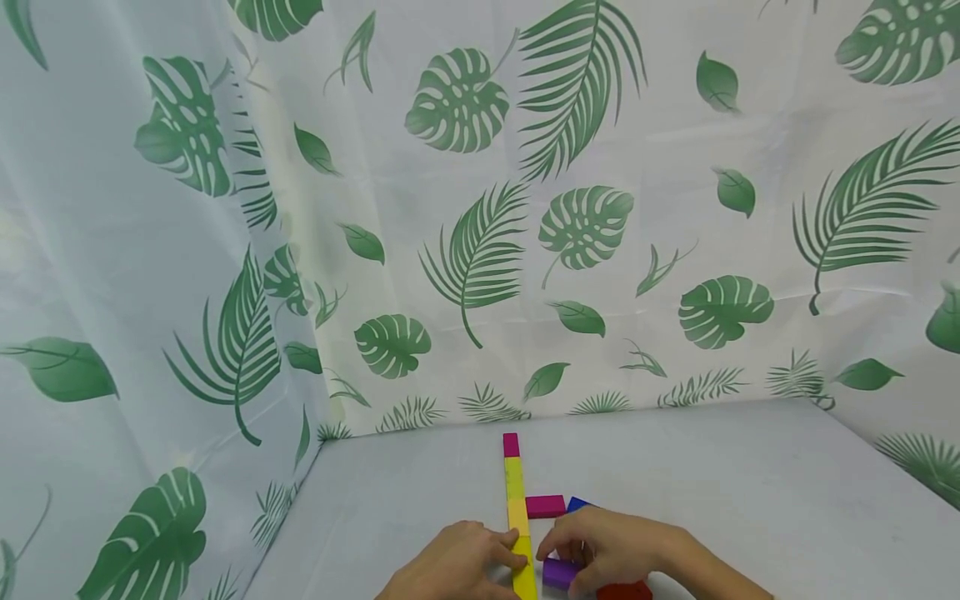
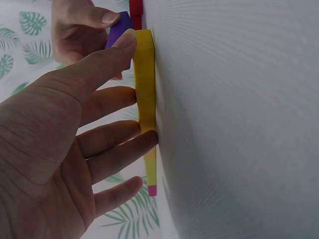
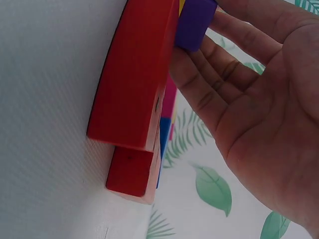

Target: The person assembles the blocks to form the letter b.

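A straight row of yellow blocks [image 1: 519, 521] runs away from me on the pale surface, with a magenta block [image 1: 511, 444] at its far end. My left hand [image 1: 461, 562] lies along the row's left side, its thumb and several loosely extended fingers touching the near yellow block [image 2: 145, 74]. To the right of the row, my right hand [image 1: 622, 542] pinches a purple block [image 1: 558, 573] between thumb and fingers. That purple block [image 3: 194, 25] is close beside the yellow row in the right wrist view; whether they touch, I cannot tell.
Another magenta block [image 1: 545, 506] extends right from the row, with a blue block [image 1: 577, 503] partly hidden behind my right hand. Red blocks [image 3: 132, 79] sit near that hand. A leaf-patterned curtain [image 1: 480, 250] surrounds the surface at the back and sides.
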Demonstrator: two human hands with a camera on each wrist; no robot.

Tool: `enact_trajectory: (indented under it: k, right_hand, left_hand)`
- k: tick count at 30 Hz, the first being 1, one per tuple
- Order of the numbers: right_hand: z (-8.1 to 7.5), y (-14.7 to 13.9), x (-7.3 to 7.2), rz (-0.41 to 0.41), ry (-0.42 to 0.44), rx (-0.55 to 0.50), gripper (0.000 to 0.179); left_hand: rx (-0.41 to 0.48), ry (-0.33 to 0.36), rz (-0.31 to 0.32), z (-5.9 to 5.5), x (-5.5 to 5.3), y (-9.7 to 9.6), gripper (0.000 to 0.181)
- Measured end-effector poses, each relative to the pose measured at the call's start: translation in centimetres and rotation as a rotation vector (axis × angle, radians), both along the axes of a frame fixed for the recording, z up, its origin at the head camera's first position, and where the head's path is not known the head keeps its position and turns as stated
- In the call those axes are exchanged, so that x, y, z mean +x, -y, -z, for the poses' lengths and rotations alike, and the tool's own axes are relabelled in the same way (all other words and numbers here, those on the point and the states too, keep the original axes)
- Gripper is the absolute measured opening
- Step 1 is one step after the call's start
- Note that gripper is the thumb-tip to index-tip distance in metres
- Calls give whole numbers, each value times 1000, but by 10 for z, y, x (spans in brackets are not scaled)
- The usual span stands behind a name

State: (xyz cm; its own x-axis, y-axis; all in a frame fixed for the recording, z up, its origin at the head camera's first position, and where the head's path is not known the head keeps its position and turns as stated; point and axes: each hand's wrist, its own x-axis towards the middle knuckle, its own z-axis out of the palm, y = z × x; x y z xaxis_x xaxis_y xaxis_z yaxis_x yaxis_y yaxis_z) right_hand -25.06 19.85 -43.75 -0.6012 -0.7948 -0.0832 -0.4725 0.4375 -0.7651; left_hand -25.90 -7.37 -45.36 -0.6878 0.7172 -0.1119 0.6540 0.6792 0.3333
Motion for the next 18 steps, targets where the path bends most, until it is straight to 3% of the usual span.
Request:
enact_trajectory:
  k: [8,18]
  right_hand:
    - [5,3,2,5,-37,78,40]
    - [5,4,0,-50,-114,104,28]
  left_hand:
    - [5,16,-13,-1,1,-1,38]
    - [-2,41,-54,-4,3,-2,37]
